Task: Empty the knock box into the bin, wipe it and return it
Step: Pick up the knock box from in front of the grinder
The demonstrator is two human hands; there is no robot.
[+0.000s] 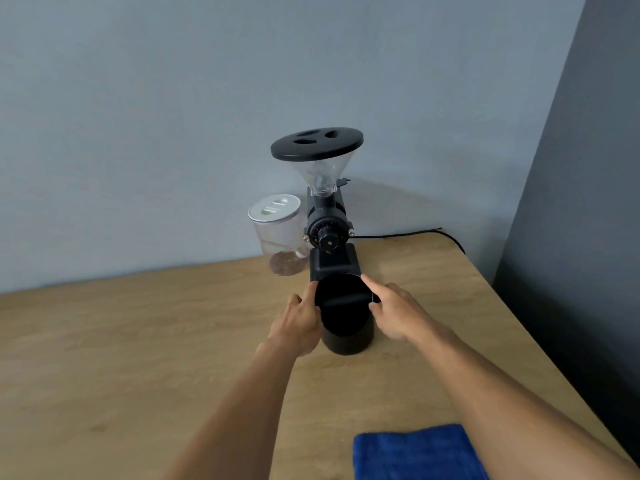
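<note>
Toward the bench's (104,358) far edge, both hands, left (302,318) and right (398,315), clasp the rigid black cylindrical knock box (347,325) with spread fingers; probably light, smooth-walled, best gripped mid-wall.

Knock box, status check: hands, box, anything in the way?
Left hand and right hand flank knock box, grip unconfirmed. Box upright on table. Grinder close behind.

We see a matt black knock box (346,315) on a pale wood-grain worktop (138,341); the grinder (327,233) is black with a clear hopper; the jar (280,233) has a white lid; our cloth (415,452) is deep blue; the wall (173,116) is grey-blue.
</note>
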